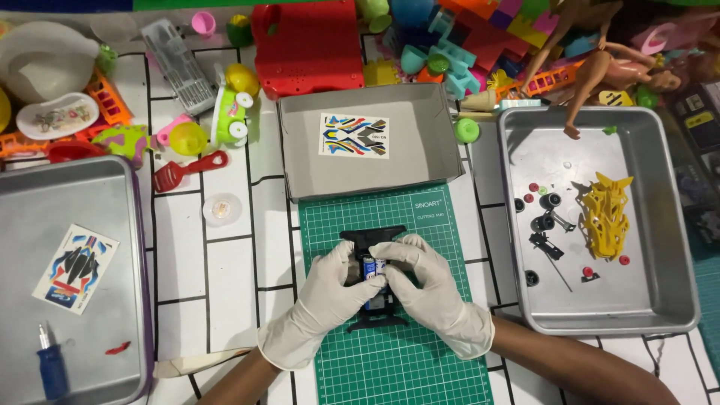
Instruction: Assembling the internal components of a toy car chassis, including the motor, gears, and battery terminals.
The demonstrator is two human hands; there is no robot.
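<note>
A multicoloured sticker sheet [353, 136] lies in the open grey cardboard box [439, 161], and another sticker sheet [76, 268] lies in the left metal tray [22, 225].

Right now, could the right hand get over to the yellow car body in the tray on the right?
Probably yes: the yellow car body lies uncovered in the open metal tray, but the right hand is gripping the black chassis.

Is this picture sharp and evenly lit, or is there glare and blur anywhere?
Head view: light is soft and even, shadows faint; the right metal tray shows a dull sheen, no harsh glare; the gloved left hand and right hand on the black toy car chassis are reasonably sharp; the toy pile along the top edge looks softer.
</note>
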